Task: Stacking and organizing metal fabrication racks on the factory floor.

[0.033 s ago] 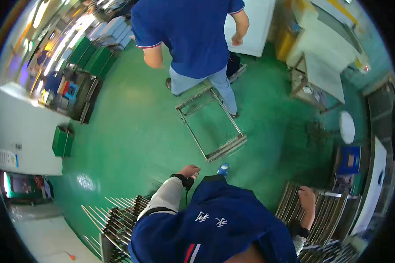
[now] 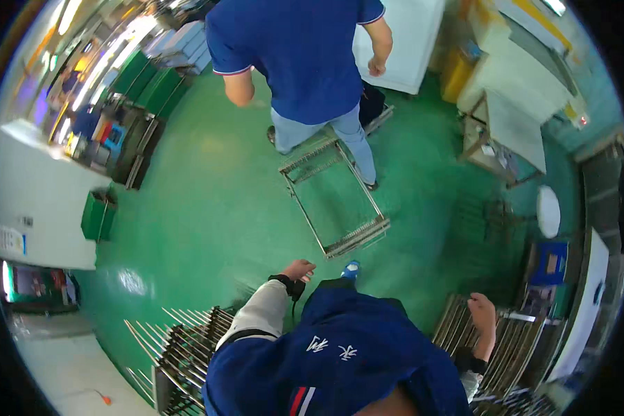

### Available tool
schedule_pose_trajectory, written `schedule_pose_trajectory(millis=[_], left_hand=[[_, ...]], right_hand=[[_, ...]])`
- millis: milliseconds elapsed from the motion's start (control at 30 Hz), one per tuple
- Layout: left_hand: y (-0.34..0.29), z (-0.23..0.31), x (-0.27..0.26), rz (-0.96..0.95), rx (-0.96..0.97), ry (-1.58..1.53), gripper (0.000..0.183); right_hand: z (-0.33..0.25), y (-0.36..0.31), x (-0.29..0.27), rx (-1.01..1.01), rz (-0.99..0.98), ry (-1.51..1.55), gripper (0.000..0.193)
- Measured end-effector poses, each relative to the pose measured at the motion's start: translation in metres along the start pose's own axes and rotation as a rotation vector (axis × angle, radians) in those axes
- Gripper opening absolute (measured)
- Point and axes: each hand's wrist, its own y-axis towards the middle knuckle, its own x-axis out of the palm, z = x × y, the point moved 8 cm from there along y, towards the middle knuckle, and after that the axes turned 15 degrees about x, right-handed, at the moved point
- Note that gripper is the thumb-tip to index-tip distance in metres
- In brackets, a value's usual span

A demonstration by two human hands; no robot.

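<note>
My left hand (image 2: 299, 270) hangs in front of my body, its fingers loosely bent and apart, with nothing seen in it. Below it stands a rack with metal rods (image 2: 187, 340), beside my left arm. My right hand (image 2: 482, 312) is out at my right side, fingers loosely curled and nothing visible in them. It appears over another rod rack (image 2: 457, 322); I cannot tell whether it touches it. Ahead of my feet a rectangular metal frame (image 2: 357, 238) sits on the green floor, apart from both hands.
A person in a blue shirt (image 2: 305, 62) stands with their back to me just beyond the frame. A round white stool (image 2: 548, 211), a small table (image 2: 516, 128) and a blue crate (image 2: 550, 263) are at right. Green bins (image 2: 98, 215) stand at left.
The whole view has shifted very slightly. My hands and the metal frame keep nearly the same places.
</note>
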Motion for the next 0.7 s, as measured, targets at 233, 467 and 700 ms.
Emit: schedule_pose_trajectory(millis=[233, 467, 700], left_hand=[[-0.019, -0.022, -0.033, 0.376, -0.015, -0.315, 0.047], [-0.048, -0.081, 0.041, 0.673, -0.189, -0.691, 0.037], [-0.037, -0.035, 0.195, 0.840, -0.238, -0.959, 0.051]], right_hand=[[-0.169, 0.126, 0.004, -0.145, -0.259, -0.042, 0.039], [-0.276, 0.261, 0.045, -0.477, -0.452, -0.217, 0.039], [-0.384, 0.342, 0.045, -0.675, -0.605, -0.496, 0.040]])
